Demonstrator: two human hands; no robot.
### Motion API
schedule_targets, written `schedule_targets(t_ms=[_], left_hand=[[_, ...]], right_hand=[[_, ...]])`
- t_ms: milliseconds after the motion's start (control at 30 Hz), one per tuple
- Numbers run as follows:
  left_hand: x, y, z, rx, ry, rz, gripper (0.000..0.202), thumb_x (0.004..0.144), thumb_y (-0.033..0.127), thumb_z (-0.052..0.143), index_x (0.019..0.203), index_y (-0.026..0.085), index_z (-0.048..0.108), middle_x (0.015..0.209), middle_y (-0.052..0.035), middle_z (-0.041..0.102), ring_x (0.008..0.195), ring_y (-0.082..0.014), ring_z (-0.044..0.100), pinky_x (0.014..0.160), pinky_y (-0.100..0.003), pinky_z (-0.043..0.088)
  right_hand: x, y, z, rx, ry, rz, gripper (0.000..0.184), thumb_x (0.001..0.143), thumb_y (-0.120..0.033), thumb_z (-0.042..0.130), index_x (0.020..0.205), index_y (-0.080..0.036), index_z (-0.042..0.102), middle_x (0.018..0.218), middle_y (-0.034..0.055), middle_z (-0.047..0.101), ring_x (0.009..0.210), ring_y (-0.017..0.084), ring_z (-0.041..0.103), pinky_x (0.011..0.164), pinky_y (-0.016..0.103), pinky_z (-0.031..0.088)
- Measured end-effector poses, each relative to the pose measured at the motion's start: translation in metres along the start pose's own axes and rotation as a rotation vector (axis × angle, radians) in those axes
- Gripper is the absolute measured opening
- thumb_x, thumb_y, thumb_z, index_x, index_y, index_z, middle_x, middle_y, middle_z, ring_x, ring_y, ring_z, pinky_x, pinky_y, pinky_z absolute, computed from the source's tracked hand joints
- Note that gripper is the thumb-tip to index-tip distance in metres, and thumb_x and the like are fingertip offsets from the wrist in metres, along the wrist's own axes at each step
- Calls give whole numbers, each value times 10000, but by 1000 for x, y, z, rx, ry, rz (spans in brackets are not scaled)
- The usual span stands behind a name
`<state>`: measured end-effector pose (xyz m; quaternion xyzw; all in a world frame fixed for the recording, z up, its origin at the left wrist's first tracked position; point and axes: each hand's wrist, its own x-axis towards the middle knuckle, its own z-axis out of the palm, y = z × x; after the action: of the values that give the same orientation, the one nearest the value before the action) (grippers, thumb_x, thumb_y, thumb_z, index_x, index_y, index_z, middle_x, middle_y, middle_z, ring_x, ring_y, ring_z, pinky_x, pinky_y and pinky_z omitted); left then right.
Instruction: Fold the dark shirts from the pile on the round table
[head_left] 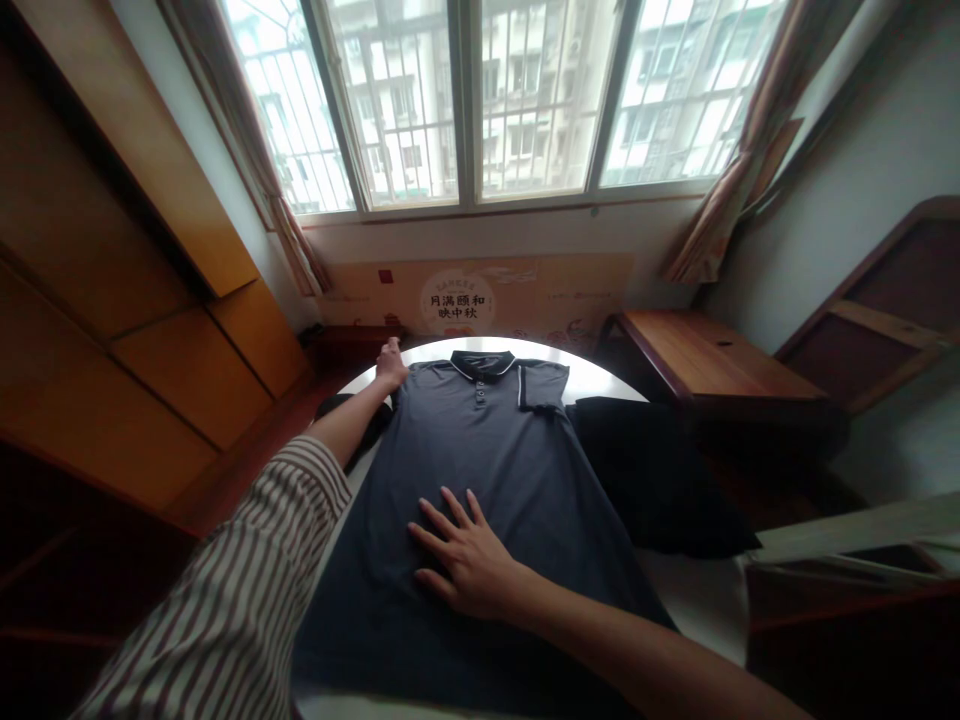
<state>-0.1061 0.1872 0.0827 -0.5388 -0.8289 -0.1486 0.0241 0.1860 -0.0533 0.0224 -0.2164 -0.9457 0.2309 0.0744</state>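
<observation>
A dark grey-blue polo shirt point(480, 450) lies front up on a white round table point(592, 372), its black, white-edged collar at the far side. The sleeve on the right is folded in over the chest, and its white-trimmed cuff shows. At the shirt's far left shoulder, my left hand point(389, 367) has its fingers curled closed on the fabric by the sleeve; the fingertips are partly hidden. My right hand point(469, 560) rests flat on the lower middle of the shirt, fingers spread, holding nothing.
Black folded cloth point(652, 470) lies on the table's right side, and a dark item point(367, 430) sits under my left forearm. A wooden desk point(720, 355) stands at the right. Wooden cabinets point(187, 370) line the left, below barred windows point(465, 100) with curtains.
</observation>
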Motion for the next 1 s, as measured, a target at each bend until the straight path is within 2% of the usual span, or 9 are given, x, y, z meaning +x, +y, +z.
schedule_targets(t_ms=[133,267,367,567,667,767,833,933,1000], left_hand=[[-29,26,28,-33,-94,296,775,840,286,687,1511,212,306,1373,-162,514,1166,-286,610,994,-366,473],[-42,38,52,-24,-228,403,488,943,407,516,1366,165,542,1261,-134,628,1157,-250,610,1021,-326,453],[-39,32,56,-8,-246,436,420,983,386,401,1267,195,644,1347,-102,599,1265,-230,539,1100,-314,372],[-40,16,69,44,-303,360,660,948,607,355,1540,318,319,1628,-80,231,1484,-366,196,1154,-572,211],[-43,18,73,75,-319,315,663,958,629,272,1558,348,255,1649,-54,157,1500,-362,126,1163,-586,160],[-50,25,71,82,-306,311,642,971,600,257,1561,349,243,1647,-49,172,1497,-363,143,1165,-582,162],[-59,29,67,73,-234,325,626,981,549,287,1560,312,264,1631,-73,227,1483,-364,185,1158,-585,184],[-75,30,60,51,-104,318,549,990,427,324,1509,253,373,1586,-97,327,1457,-318,254,1157,-537,237],[-81,22,52,45,-85,256,495,983,331,330,1443,202,461,1525,-135,414,1407,-303,346,1123,-495,315]], right_hand=[[1,0,2,-11,-8,1,648,985,-605,339,1547,-281,323,1647,64,170,1505,374,34,1161,674,15],[-1,-3,-2,-22,19,-3,632,989,-590,358,1538,-277,345,1641,68,194,1506,366,54,1168,662,39],[-3,-5,-4,-17,38,-7,622,994,-587,348,1532,-275,356,1636,67,216,1506,360,68,1174,652,44],[-4,-7,-5,-23,37,-12,641,990,-600,341,1546,-281,322,1642,66,195,1506,363,57,1171,656,38],[-4,-8,-6,-24,19,-23,704,965,-656,344,1556,-276,298,1646,75,171,1504,378,36,1166,664,31],[-3,-10,-7,-40,13,-24,747,948,-688,347,1559,-262,291,1647,90,161,1503,386,27,1165,663,27],[-4,-10,-5,-54,21,-21,745,949,-687,347,1555,-255,302,1643,95,180,1502,386,41,1167,659,32],[-8,-13,0,-74,34,-5,703,969,-647,343,1541,-238,332,1633,104,221,1495,390,88,1168,655,75],[-13,-20,4,-107,48,14,646,995,-565,352,1531,-206,343,1621,126,248,1482,398,139,1158,657,132]])
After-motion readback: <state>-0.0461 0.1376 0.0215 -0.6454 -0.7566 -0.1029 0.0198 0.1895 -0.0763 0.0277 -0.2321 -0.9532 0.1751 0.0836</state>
